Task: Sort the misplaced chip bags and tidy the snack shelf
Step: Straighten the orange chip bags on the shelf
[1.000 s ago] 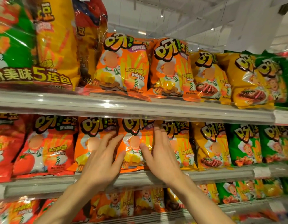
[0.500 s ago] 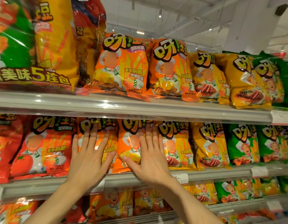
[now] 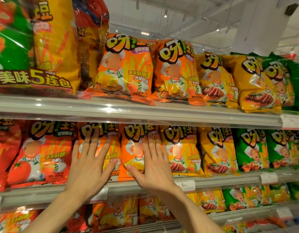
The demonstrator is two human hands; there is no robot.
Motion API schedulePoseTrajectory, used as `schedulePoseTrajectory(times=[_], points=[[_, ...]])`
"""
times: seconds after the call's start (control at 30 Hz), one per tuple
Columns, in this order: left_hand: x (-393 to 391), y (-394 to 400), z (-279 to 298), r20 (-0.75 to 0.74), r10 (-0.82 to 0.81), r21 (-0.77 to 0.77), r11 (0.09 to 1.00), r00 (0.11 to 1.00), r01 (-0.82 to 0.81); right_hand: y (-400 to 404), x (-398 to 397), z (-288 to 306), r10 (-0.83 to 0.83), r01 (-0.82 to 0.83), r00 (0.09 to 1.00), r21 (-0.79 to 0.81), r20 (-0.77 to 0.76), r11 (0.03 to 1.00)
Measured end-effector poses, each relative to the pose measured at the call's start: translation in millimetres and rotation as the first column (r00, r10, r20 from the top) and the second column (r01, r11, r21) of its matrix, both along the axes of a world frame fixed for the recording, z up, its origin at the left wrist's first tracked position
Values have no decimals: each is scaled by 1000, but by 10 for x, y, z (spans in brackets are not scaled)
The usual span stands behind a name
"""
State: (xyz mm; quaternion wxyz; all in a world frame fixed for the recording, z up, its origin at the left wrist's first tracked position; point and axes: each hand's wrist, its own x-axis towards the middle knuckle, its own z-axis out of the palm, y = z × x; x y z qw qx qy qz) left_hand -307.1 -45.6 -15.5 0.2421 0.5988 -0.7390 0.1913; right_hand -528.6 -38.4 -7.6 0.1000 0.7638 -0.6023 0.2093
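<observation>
Two orange chip bags stand side by side on the middle shelf [image 3: 229,179]. My left hand [image 3: 90,163] lies flat with straight, spread fingers on the left orange bag [image 3: 111,148]. My right hand [image 3: 153,163] presses flat on the right orange bag [image 3: 133,148]. A red tomato bag [image 3: 44,152] stands left of them, and yellow steak bags [image 3: 184,152] stand to their right, followed by green bags [image 3: 251,148]. Neither hand grips anything.
The top shelf [image 3: 145,113] holds a large multipack [image 3: 36,47] at left, then orange bags [image 3: 127,68], yellow bags [image 3: 253,81] and green ones at far right. A price tag [image 3: 185,185] hangs on the middle shelf rail. The lower shelf carries more orange, yellow and green bags.
Both hands went from angled, reaching toward the orange bags, to lying flat against them with fingers pointing up. The bags now stand a little straighter on the shelf.
</observation>
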Motion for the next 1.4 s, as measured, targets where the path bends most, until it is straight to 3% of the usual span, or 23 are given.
schedulePoseTrajectory(times=[0.17, 0.3, 0.43, 0.77, 1.0, 1.1, 1.27, 1.4], points=[[-19, 12, 19, -8, 9, -9, 1000, 1000, -9, 35, -27, 48, 17, -18, 1000, 59, 26, 998], [-51, 29, 64, -68, 30, -9, 999, 997, -31, 101, -85, 125, 89, -111, 975, 102, 203, 989], [-127, 69, 185, -224, -14, -22, 1000, 975, 9, 236, -138, 229, 68, -121, 929, 125, 363, 985], [-380, 621, 401, -619, -134, -51, 990, 774, 130, 627, -267, 364, 47, -140, 743, 86, 668, 986], [-244, 1101, 301, -733, -91, -62, 996, 674, 67, 806, -96, 168, 35, -74, 527, 5, 849, 997], [-31, 1223, 258, -770, -60, -66, 998, 635, 14, 876, 51, 107, -22, -82, 601, 90, 799, 993], [571, 1307, 199, -796, -44, -76, 997, 604, -27, 988, 418, 125, -75, -29, 557, 110, 827, 994], [1327, 1299, 158, -808, -56, -107, 993, 587, -52, 1013, 965, 216, -95, 31, 639, 98, 763, 995]])
